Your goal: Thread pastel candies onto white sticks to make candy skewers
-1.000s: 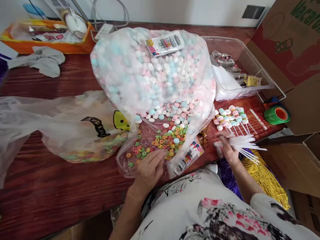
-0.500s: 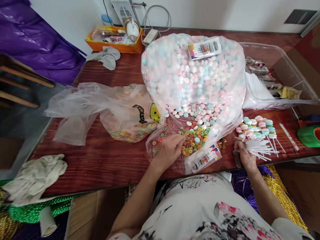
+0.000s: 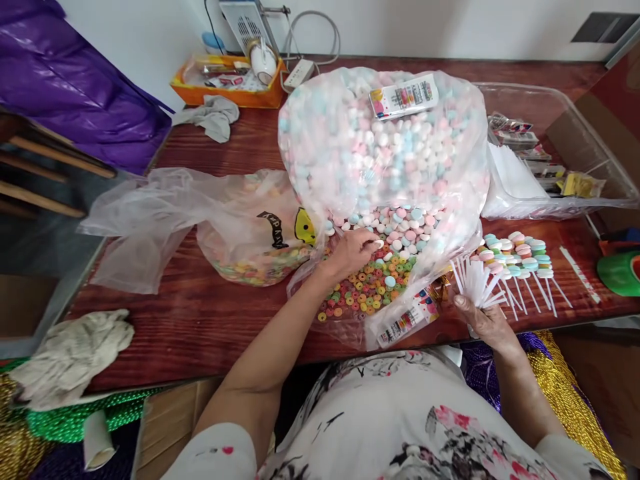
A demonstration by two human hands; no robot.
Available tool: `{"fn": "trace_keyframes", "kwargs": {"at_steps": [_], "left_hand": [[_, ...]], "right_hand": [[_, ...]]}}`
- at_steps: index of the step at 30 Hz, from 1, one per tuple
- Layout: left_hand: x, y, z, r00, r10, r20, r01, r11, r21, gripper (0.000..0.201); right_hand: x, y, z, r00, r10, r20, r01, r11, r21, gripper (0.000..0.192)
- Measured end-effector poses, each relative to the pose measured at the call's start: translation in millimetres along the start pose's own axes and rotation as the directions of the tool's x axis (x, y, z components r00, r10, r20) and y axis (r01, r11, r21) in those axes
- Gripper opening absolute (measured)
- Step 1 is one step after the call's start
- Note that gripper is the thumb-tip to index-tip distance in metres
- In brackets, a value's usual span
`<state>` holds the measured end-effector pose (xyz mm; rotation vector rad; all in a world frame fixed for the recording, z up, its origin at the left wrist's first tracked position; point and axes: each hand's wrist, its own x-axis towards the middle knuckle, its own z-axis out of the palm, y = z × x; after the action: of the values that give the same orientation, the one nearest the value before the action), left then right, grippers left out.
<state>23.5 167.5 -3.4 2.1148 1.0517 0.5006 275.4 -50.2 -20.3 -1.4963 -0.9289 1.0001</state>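
Note:
A large clear bag [image 3: 385, 147] full of pastel pink, blue and white round candies lies open toward me on the red-brown table [image 3: 210, 320]. Colourful ring candies [image 3: 367, 290] are spread at its mouth. My left hand [image 3: 353, 252] reaches into the bag's mouth, fingertips pinched at a pastel candy. At the table's near edge my right hand [image 3: 483, 317] grips a fanned bunch of white sticks [image 3: 473, 280]. Finished candy lollipops [image 3: 517, 257] lie in a row just beyond it.
A second thin bag [image 3: 245, 233] of ring candies lies left of the big one. A clear plastic tray [image 3: 550, 160] with packets sits at right, a green tape roll [image 3: 620, 273] near the right edge. An orange box [image 3: 225, 77] and grey cloth [image 3: 210, 113] stand at the back.
My left hand moved up from the ring candies to the pastel candies at the bag's mouth. My right hand lifted the sticks off the table, so they now fan upward.

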Motion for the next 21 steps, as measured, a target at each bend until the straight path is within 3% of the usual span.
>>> {"fn": "trace_keyframes", "kwargs": {"at_steps": [4, 8, 11, 14, 18, 21], "left_hand": [[1, 3, -6.4, 0.989, -0.149, 0.015, 0.147, 0.953, -0.265, 0.028], [-2, 5, -13.0, 0.978, -0.208, 0.023, 0.202, 0.914, -0.353, 0.031], [-11, 8, -14.0, 0.975, -0.209, 0.081, 0.223, 0.868, -0.444, 0.034], [-17, 12, -6.7, 0.979, -0.143, 0.145, 0.193, 0.878, -0.438, 0.03], [-19, 15, 4.8, 0.993, -0.099, 0.069, 0.116, 0.942, -0.316, 0.021], [-18, 18, 5.9, 0.991, -0.126, 0.047, 0.135, 0.924, -0.359, 0.021]], "right_hand": [[2, 19, 2, 0.993, 0.038, -0.116, -0.039, 0.999, -0.004, 0.032], [-1, 27, -2, 0.986, -0.147, -0.076, 0.131, 0.973, -0.187, 0.032], [-5, 28, -5, 0.966, -0.244, -0.081, 0.22, 0.948, -0.232, 0.033], [-6, 29, -6, 0.969, -0.232, -0.086, 0.203, 0.945, -0.255, 0.029], [-4, 30, -5, 0.975, -0.191, -0.116, 0.155, 0.953, -0.262, 0.025], [-5, 31, -2, 0.966, -0.155, -0.208, 0.129, 0.982, -0.136, 0.022]]}}
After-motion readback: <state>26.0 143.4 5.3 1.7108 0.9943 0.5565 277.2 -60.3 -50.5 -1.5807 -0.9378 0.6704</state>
